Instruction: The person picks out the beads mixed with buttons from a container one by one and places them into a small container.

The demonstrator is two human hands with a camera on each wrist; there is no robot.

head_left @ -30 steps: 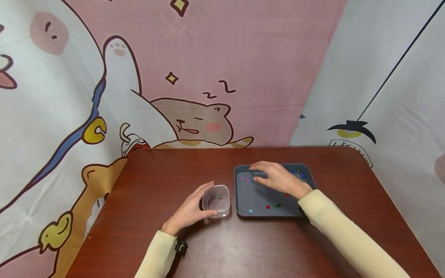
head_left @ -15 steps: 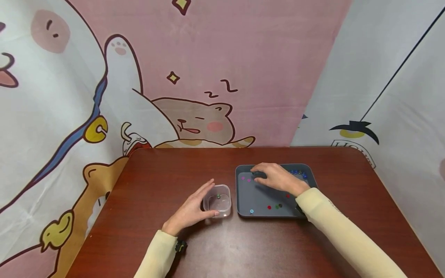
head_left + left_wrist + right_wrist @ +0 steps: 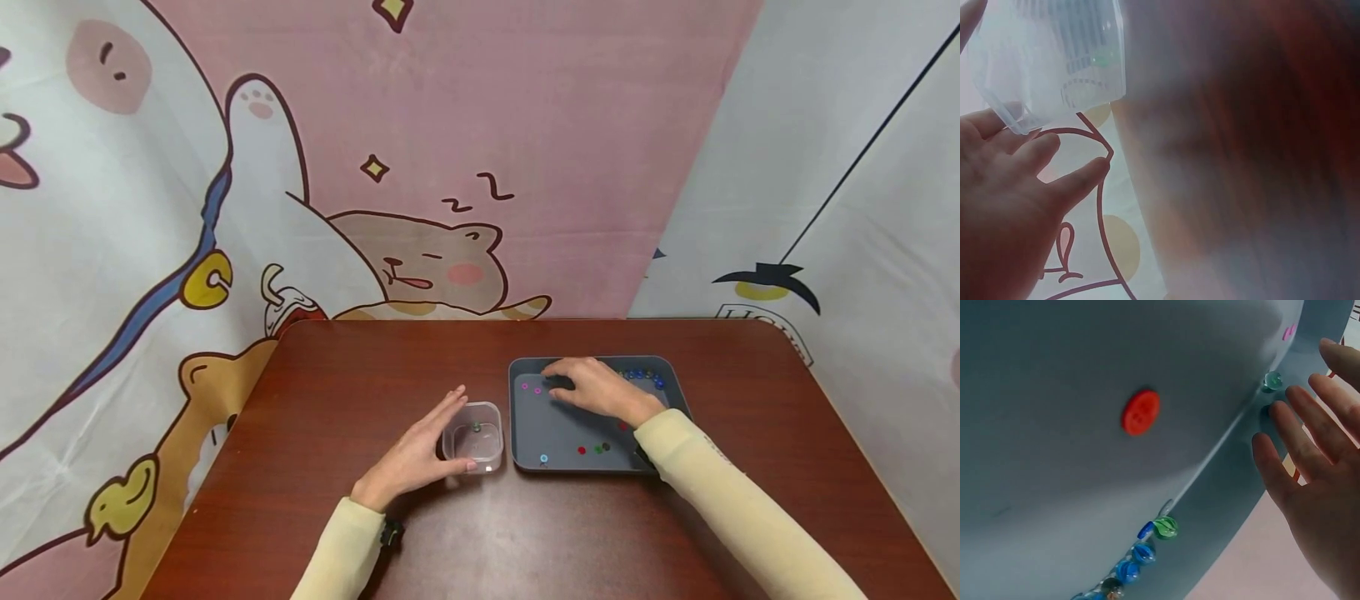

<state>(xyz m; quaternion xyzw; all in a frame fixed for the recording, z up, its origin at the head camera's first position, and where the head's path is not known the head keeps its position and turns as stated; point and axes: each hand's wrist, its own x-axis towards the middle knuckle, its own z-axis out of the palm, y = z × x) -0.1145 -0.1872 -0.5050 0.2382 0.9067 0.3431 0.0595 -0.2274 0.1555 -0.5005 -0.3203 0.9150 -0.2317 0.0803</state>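
Your left hand (image 3: 411, 454) is resting beside the clear container (image 3: 493, 458) on the brown desk (image 3: 360, 367), and its fingers (image 3: 1082, 184) are lying wide, with the thumb reaching along the near side and the other fingertips standing at the far left corner. The container is sitting upright just left of the grey tray (image 3: 543, 429), and a green marble (image 3: 477, 427) is lying inside it; in the left wrist view it is showing as a green blur through the wall.

Your right hand (image 3: 600, 388) is hovering over the far part of the tray, thumb and forefinger standing apart. In the right wrist view its fingers (image 3: 1300, 444) are stretching out nearly straight with gaps between them, close to a clear greenish marble (image 3: 1272, 381) that is lying along the foot of the tray's wall. You are possibly touching it, but the pictures are not letting me tell.

Blue marbles (image 3: 1127, 571) are lining the far right of the tray, with a green-streaked marble (image 3: 1165, 527) at the end of the row. Two pink rings (image 3: 531, 389) are lying near the far left corner, and a light blue ring (image 3: 543, 459) is lying in the near left one. A red button (image 3: 581, 450), a green button (image 3: 598, 449) and a dark button (image 3: 606, 447) are lying near the tray's front edge. Behind the desk, a cloth (image 3: 570, 150) with cartoon animals is hanging.
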